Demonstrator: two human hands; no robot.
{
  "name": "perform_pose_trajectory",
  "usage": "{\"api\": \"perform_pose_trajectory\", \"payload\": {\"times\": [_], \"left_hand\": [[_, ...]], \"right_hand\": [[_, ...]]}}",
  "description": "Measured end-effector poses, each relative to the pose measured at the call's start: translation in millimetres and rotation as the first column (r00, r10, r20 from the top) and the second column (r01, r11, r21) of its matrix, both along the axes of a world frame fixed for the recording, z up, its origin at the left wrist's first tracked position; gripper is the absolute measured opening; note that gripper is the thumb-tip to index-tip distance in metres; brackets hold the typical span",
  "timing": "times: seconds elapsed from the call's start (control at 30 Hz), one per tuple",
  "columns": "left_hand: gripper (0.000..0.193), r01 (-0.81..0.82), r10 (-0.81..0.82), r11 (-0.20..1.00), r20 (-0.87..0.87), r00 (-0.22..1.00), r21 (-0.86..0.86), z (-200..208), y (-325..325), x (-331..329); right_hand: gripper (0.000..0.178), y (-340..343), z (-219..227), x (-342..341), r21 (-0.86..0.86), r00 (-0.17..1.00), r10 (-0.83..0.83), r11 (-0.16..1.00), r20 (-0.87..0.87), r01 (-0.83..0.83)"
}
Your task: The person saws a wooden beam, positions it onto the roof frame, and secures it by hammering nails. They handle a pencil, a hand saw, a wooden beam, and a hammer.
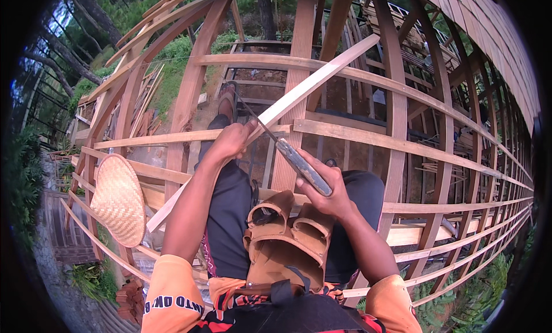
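A pale wooden batten [316,83] runs slantwise across the roof frame, from the upper right down past my left forearm. My left hand [231,141] is closed around it, near the middle. In my right hand [329,190] is the worn grey handle of a handsaw [303,166]. Its thin dark blade, seen edge-on, crosses the batten right beside my left fingers and points away to the upper left. Whether the teeth are in the wood I cannot tell. A brown leather tool pouch [286,259] lies between my thighs, below both hands.
Spaced horizontal battens [356,138] cross sloping rafters [294,74] under my legs, with gaps showing the ground far below. A woven hat [119,201] hangs at the left. Shingles [489,34] cover the upper right. Stacked bricks [130,301] stand at the lower left.
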State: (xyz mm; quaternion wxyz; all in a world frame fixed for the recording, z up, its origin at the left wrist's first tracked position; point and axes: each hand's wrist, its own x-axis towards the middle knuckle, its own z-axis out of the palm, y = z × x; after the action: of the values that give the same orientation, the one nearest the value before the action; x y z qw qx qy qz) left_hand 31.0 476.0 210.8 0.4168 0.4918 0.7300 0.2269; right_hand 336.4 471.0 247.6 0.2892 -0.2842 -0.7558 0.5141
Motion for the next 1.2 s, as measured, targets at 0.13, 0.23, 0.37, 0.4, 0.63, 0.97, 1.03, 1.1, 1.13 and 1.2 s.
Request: {"api": "perform_pose_trajectory", "payload": {"times": [0.13, 0.23, 0.37, 0.4, 0.63, 0.97, 1.03, 1.1, 1.13, 1.2], "left_hand": [[0.078, -0.032, 0.032, 0.999, -0.009, 0.999, -0.008, -3, -3, -5], [0.078, -0.027, 0.028, 1.0, 0.026, 0.999, -0.013, -1, -11, -5], [0.077, -0.044, 0.045, 0.999, -0.031, 0.999, 0.02, -1, -5, -4], [0.078, -0.048, 0.049, 0.999, -0.058, 0.997, 0.019, -1, -2, -1], [0.066, -0.126, 0.127, 0.991, -0.022, 0.992, 0.036, -14, 3, -1], [0.049, 0.297, -0.02, 0.83, -0.507, 0.862, 0.472, -29, 1, -8], [0.052, 0.326, -0.042, 0.849, -0.562, 0.826, 0.416, -27, 1, -12], [0.05, 0.278, -0.027, 0.886, -0.556, 0.831, 0.372, -28, 3, -17], [0.05, 0.27, -0.016, 0.887, -0.56, 0.828, 0.374, -26, 4, -18], [0.047, 0.298, -0.04, 0.892, -0.598, 0.801, 0.34, -24, 4, -21]], "right_hand": [[0.062, -13, -4, 25, 0.067, 1.0, 0.009, 0.998, -0.02, -0.007], [0.061, -28, -6, 42, 0.13, 1.0, 0.01, 0.992, -0.023, -0.007], [0.06, 4, -24, -26, 0.073, 0.988, -0.02, 0.997, -0.151, 0.031], [0.06, 10, -24, -41, 0.116, 0.984, -0.013, 0.993, -0.18, 0.035], [0.064, -19, -6, 44, 0.134, 0.958, -0.14, 0.975, -0.25, 0.177], [0.052, -195, -62, 244, 0.75, 0.068, -0.961, 0.253, 0.269, 0.611], [0.052, -217, -89, 250, 0.719, -0.049, -0.917, 0.276, 0.395, 0.637], [0.055, -224, -116, 252, 0.711, -0.029, -0.89, 0.343, 0.455, 0.613], [0.057, -223, -126, 251, 0.696, -0.015, -0.859, 0.405, 0.513, 0.592], [0.062, -218, -137, 250, 0.616, 0.073, -0.819, 0.483, 0.569, 0.623]]}}
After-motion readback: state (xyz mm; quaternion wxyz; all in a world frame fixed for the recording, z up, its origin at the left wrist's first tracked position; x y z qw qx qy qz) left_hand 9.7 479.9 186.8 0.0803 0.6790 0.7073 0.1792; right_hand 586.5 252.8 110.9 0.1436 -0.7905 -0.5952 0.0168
